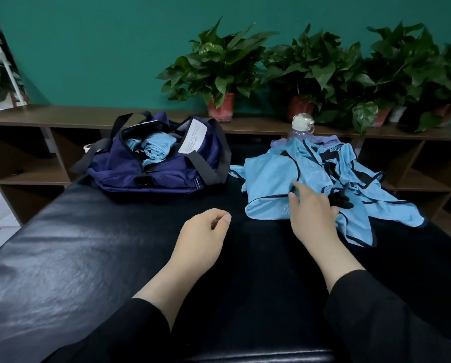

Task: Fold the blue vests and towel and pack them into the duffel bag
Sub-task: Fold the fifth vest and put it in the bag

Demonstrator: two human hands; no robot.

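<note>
right hand (313,211) fingers spread, resting on heap of light-blue black-trimmed mesh vests (308,179) at 2 o'clock on black padded bench (88,244) | left hand (203,231) loosely curled, empty | advice: pinch one vest's hem, lift clear of tangled trim | navy duffel bag (151,166) unzipped at 11 o'clock, rolled vests inside

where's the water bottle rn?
In the head view the water bottle stands at the far right of the black table, just behind the pile of blue vests, in front of the potted plants.

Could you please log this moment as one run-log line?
right hand: touches vest pile | left hand: idle on table | duffel bag: open, rolled vests inside
</note>
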